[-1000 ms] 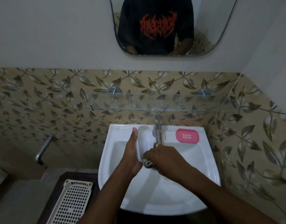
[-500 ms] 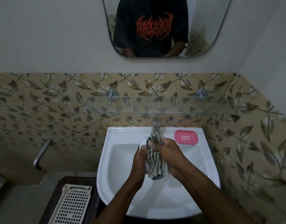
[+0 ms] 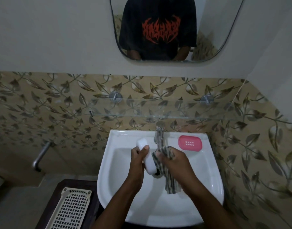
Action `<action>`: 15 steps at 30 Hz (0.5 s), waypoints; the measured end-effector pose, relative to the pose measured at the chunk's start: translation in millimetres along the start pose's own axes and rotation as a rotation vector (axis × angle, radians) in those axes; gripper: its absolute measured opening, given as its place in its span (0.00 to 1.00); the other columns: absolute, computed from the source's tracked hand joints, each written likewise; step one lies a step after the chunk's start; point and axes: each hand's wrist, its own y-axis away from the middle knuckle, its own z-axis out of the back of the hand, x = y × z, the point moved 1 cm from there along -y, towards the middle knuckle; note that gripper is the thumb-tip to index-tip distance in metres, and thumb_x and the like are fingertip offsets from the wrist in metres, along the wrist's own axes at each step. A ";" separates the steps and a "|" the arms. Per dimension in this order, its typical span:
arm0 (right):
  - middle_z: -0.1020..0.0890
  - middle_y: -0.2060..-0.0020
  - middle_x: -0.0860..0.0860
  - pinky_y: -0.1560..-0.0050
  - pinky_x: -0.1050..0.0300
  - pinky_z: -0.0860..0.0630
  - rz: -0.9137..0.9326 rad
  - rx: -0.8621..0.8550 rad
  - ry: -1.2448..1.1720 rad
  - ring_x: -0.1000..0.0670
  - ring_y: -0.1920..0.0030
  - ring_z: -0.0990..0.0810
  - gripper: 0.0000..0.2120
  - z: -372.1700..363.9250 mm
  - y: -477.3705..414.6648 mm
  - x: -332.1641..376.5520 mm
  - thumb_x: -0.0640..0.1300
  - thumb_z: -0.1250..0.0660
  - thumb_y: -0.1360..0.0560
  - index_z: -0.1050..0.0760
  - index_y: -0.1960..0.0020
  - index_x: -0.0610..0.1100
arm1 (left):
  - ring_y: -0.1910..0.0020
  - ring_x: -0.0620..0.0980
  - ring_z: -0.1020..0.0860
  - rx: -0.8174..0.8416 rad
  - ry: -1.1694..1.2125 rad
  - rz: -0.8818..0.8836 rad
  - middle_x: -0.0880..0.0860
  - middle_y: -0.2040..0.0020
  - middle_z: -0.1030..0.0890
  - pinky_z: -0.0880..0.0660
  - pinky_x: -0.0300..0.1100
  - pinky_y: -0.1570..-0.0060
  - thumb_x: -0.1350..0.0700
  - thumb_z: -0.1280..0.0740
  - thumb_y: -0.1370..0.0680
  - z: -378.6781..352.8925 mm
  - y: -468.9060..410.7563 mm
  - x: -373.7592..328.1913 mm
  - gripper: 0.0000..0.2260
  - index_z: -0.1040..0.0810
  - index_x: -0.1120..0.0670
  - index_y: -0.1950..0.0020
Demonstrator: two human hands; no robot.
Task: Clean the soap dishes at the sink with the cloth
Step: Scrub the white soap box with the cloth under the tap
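Head view, tap [image 3: 159,131] as landmark. Left hand [image 3: 138,160] below-left of tap, fingers wrapped round the white soap dish [image 3: 147,158], held over the sink [image 3: 213,182] basin. Dish's long axis runs from upper left down toward the drain. Right hand [image 3: 175,162] just below tap, fist bunched on the striped cloth [image 3: 170,179]; cloth tail hangs down. Cloth touches dish's right edge, so the right hand is nearer the wiping face. Pink soap dish [image 3: 190,143] sits right of tap on the rim, apart from both hands; probably next.
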 end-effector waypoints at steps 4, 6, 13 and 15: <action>0.17 0.59 0.58 0.58 0.66 0.23 0.032 0.064 0.030 0.59 0.58 0.18 0.10 -7.8 -3.7 -3.6 0.53 0.26 0.29 0.21 0.51 0.51 | 0.44 0.57 0.18 -0.015 -0.207 0.043 0.59 0.41 0.20 0.18 0.55 0.47 0.29 0.24 0.42 -3.4 -0.4 -8.5 0.46 0.30 0.57 0.35; 0.14 0.57 0.52 0.53 0.55 0.18 -0.020 0.102 -0.129 0.52 0.57 0.15 0.13 0.3 -10.6 -9.9 0.53 0.25 0.31 0.19 0.51 0.47 | 0.45 0.59 0.17 0.042 -0.194 0.053 0.61 0.42 0.18 0.19 0.57 0.45 0.26 0.26 0.44 4.1 -2.0 -15.9 0.49 0.25 0.59 0.36; 0.15 0.65 0.52 0.60 0.57 0.23 0.058 0.000 -0.082 0.53 0.62 0.17 0.06 21.9 -25.1 -19.7 0.48 0.25 0.30 0.18 0.60 0.47 | 0.45 0.60 0.19 0.191 0.234 0.215 0.64 0.40 0.19 0.22 0.54 0.42 0.45 0.34 0.25 18.6 6.2 -27.3 0.26 0.22 0.63 0.35; 0.16 0.65 0.52 0.60 0.56 0.24 0.155 -0.226 0.073 0.52 0.62 0.18 0.06 20.1 -26.9 -15.5 0.49 0.27 0.28 0.20 0.59 0.47 | 0.49 0.59 0.18 0.175 0.266 0.242 0.63 0.44 0.18 0.22 0.54 0.44 0.46 0.33 0.25 15.6 7.7 -28.2 0.26 0.23 0.63 0.34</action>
